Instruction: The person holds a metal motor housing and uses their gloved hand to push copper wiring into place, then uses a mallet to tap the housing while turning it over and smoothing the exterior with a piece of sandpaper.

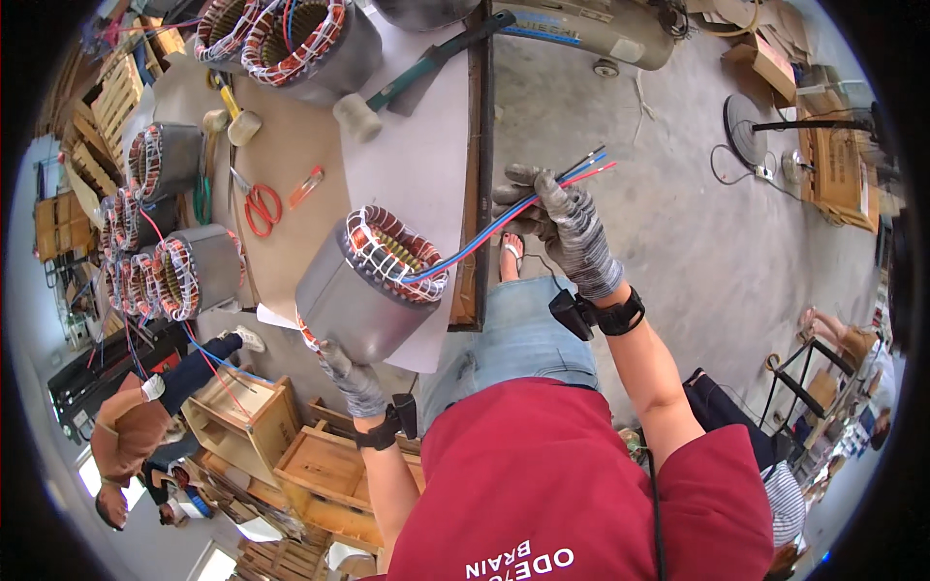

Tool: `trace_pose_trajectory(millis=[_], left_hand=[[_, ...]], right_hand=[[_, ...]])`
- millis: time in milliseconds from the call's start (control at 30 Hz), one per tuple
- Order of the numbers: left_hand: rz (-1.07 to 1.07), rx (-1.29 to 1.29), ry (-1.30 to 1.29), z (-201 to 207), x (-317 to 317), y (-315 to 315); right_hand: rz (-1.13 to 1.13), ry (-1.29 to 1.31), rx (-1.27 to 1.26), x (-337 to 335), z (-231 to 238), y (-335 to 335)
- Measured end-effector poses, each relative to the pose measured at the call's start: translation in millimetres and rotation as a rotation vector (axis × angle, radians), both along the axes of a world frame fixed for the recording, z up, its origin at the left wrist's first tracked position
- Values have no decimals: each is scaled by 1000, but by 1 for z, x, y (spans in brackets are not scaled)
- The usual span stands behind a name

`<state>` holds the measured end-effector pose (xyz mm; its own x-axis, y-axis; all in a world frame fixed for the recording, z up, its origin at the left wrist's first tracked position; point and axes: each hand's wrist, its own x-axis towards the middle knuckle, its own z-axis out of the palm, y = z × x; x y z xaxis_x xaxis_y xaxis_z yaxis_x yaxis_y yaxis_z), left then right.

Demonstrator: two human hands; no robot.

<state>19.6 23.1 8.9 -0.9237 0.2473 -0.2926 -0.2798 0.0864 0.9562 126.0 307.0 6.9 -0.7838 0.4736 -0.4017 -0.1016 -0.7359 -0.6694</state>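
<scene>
A motor stator [366, 300], a grey metal cylinder with copper windings laced in white cord, lies tilted on the table's near edge. My left hand [351, 378], in a grey glove, grips its lower end, some fingers hidden by the casing. Red, blue and black lead wires [490, 232] run out of the stator's open winding end toward the right. Near their free ends, my right hand [562, 218], gloved too, is closed around the bundle. The wire tips stick out past its fingers.
On the table are a green-handled mallet [400, 87], a yellow-handled mallet [238, 118], red-handled scissors [260, 205] and several more stators [199, 271]. A grey tank [591, 29] stands at the far right. Another person [136, 426] is at lower left, near wooden crates [325, 470].
</scene>
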Motion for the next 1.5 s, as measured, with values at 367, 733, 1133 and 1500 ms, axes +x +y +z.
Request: trace_pose_trajectory(millis=[367, 733, 1133, 1500], left_hand=[[-22, -79, 87, 3, 1, 7], [6, -76, 168, 7, -1, 5], [156, -6, 43, 7, -5, 15], [63, -22, 63, 10, -4, 18]], right_hand=[[-171, -59, 76, 21, -1, 27], [-182, -12, 70, 12, -1, 17], [359, -76, 180, -2, 10, -48], [283, -105, 1618, -34, 42, -42]])
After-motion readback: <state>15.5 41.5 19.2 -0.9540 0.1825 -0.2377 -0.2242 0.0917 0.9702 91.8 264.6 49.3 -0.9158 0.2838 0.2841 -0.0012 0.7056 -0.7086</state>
